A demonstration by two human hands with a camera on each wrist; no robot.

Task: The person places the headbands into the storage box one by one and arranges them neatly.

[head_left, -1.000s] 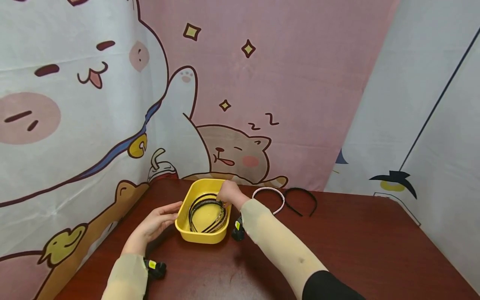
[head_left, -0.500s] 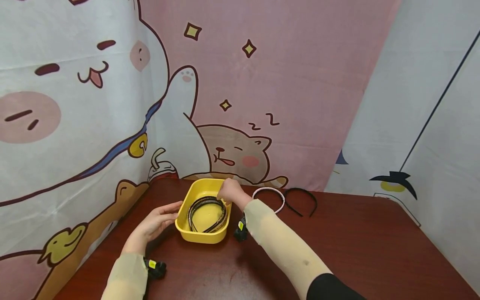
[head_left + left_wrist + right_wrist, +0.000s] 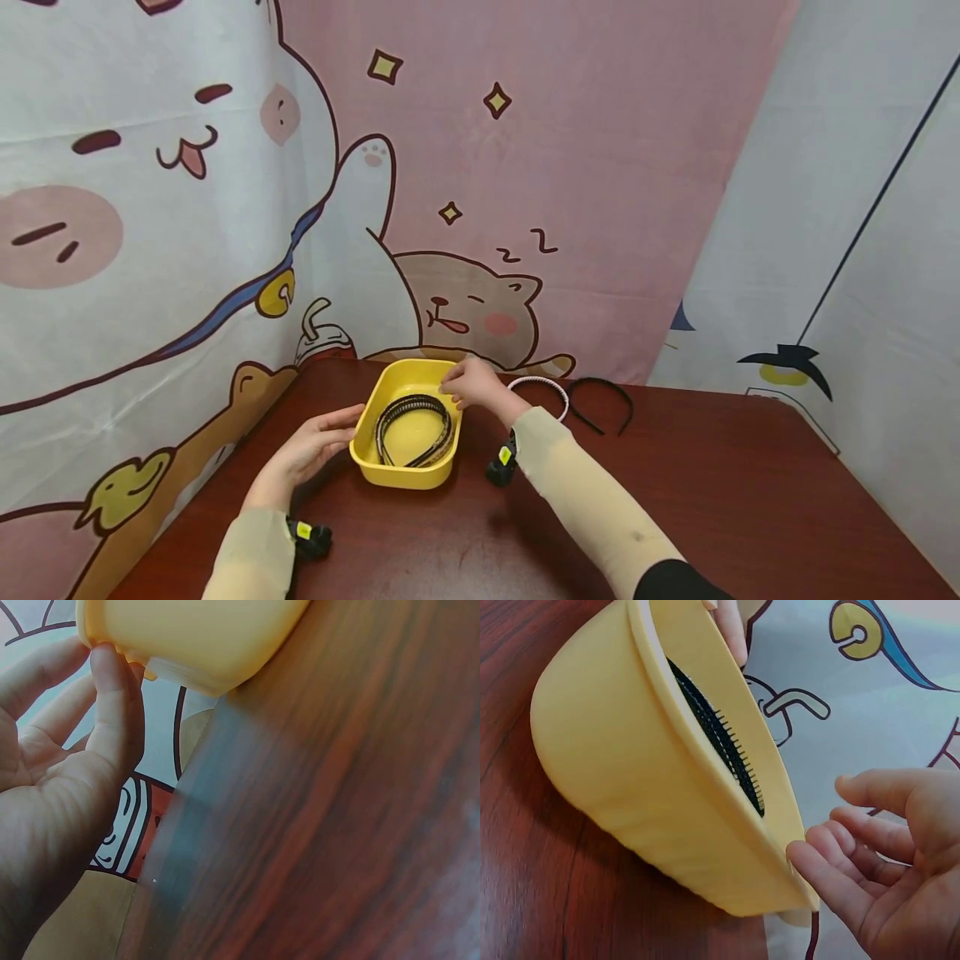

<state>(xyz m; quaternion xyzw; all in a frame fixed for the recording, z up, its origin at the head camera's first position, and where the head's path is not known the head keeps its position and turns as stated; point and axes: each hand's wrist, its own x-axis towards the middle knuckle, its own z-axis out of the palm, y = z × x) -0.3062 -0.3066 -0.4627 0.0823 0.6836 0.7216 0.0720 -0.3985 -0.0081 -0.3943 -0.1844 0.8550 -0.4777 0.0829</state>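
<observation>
Vs 1 s ago: right hand (image 3: 467, 385) has pulled back from inside the yellow tub (image 3: 369, 429) toward its 1 o'clock corner, and its wrist w/ the black cam has slid right. The black toothed headbands (image 3: 414, 428) now lie flat in the tub; earlier the hand was at them. Left hand (image 3: 311, 446) and tub haven't shifted.

Right hand: fingers loosely bent, spread, holding nothing; in the wrist view the fingertips (image 3: 810, 859) sit just beside the tub rim, touching or nearly, can't tell which. Left hand: open, fingers fairly straight, thumb tip (image 3: 112, 664) against the tub's outer wall at its 9 o'clock side, not curled round it.

Tub: smooth matte plastic, rounded rectangle, flared rim, walls tapering to the base. It sits on the table (image 3: 712, 500) at approx 10 o'clock from table centre. Headbands inside: thin black arcs, comb teeth on the inner edge, stacked; count unclear.

Table: dark red-brown wood grain, slight sheen. At 1 o'clock from the tub, just past the right hand, a pink-white headband (image 3: 551, 387) lies flat, thin hoop shape; next to it a plain black headband (image 3: 611, 398), their ends overlapping or touching. Behind: cloth backdrop (image 3: 525, 167), cartoon cats printed, soft creases.
</observation>
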